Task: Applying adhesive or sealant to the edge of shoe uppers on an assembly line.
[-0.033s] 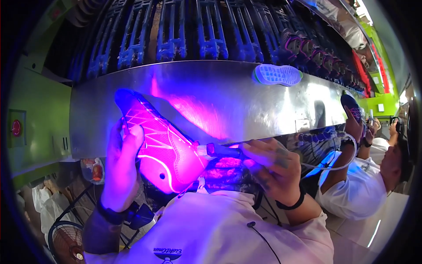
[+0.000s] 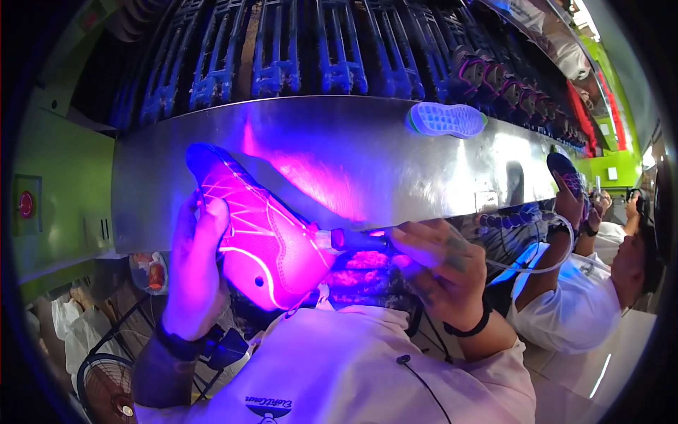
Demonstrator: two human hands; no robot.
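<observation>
My left hand (image 2: 196, 279) is closed round the middle of a shoe upper (image 2: 272, 247), thumb on its side. The upper glows pink and purple under coloured light, its dark toe pointing to the far left. A pale curved line and a dark round spot show on its side. In my right hand (image 2: 445, 272) the fingers are closed on the dark handle of a brush (image 2: 359, 241). Its pale tip meets the upper's right edge; the exact contact is hard to make out. On the metal table beyond lies a pale shoe sole (image 2: 448, 120), tread up.
The metal table (image 2: 395, 162) runs across in front of me, with a rack of blue-lit bars (image 2: 275, 56) behind it. Several shoes (image 2: 505, 85) stand at the far right. A co-worker (image 2: 565, 304) at my right holds a dark shoe (image 2: 563, 169). A fan (image 2: 106, 385) stands lower left.
</observation>
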